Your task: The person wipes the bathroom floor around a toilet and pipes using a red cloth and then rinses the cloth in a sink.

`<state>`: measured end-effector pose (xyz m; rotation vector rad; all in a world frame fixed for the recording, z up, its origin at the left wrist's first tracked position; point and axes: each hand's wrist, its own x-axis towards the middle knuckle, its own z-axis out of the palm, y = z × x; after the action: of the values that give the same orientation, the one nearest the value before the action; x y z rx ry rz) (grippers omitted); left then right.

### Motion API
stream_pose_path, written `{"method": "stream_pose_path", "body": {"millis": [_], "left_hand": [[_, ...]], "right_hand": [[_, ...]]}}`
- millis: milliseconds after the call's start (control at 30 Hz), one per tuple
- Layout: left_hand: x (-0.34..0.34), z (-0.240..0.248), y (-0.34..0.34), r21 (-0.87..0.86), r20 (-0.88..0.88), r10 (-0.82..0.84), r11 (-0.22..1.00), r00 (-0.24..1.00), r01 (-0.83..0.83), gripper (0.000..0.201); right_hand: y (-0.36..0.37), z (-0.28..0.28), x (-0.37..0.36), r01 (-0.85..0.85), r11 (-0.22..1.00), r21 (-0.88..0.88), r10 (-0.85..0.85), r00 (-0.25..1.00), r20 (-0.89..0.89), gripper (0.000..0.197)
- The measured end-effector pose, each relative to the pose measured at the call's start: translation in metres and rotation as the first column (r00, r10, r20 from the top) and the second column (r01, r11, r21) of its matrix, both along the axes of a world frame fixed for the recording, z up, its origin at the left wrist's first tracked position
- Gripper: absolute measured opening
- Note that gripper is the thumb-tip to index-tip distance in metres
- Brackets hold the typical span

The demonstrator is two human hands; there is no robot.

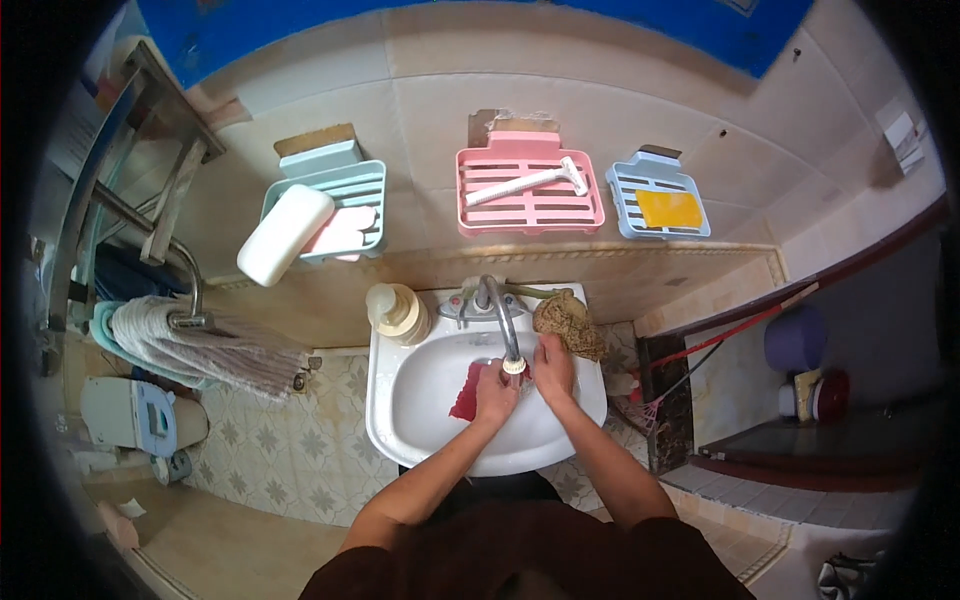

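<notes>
My left hand (495,392) is in the white washbasin (405,400), under the mouth of the curved metal tap (504,320). Its fingers close on a dark red cloth (467,393), which shows mostly on the hand's left side. The fingertips are partly hidden by the tap. Just right of the spout is my right hand (553,370), raised over the basin with fingers loosely bent and nothing visible in them. Close beyond its fingertips, a brown textured cloth (568,322) hangs over the basin's back right corner.
A cream pump bottle (398,315) stands on the basin's back left corner. Above are wall racks: a green one (372,200) with a white bar-shaped object, a pink one (525,145) with a razor (530,185), and a blue one (620,200) with a yellow piece. Towels (190,340) hang left.
</notes>
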<state>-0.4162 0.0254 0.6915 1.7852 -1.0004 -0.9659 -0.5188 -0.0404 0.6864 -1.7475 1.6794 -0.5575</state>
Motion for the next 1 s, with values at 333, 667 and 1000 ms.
{"method": "stream_pose_path", "body": {"millis": [333,667,1000], "left_hand": [[-0.017,-0.023,0.04,0.121,-0.008,0.005,0.993,1.0,-0.004,0.037],[-0.007,-0.023,0.064,-0.171,-0.04,0.105,0.979,0.994,-0.111,0.048],[0.009,-0.014,0.048,0.159,-0.729,0.12,0.987,0.674,-0.004,0.022]], "right_hand": [[0.054,-0.001,0.029,-0.308,0.486,0.818,-0.791,0.242,0.562,0.035],[0.05,-0.005,0.011,-0.203,0.541,0.816,-0.639,0.531,0.556,0.021],[0.047,0.031,-0.012,0.103,0.676,0.73,-0.412,0.874,0.258,0.037]]}}
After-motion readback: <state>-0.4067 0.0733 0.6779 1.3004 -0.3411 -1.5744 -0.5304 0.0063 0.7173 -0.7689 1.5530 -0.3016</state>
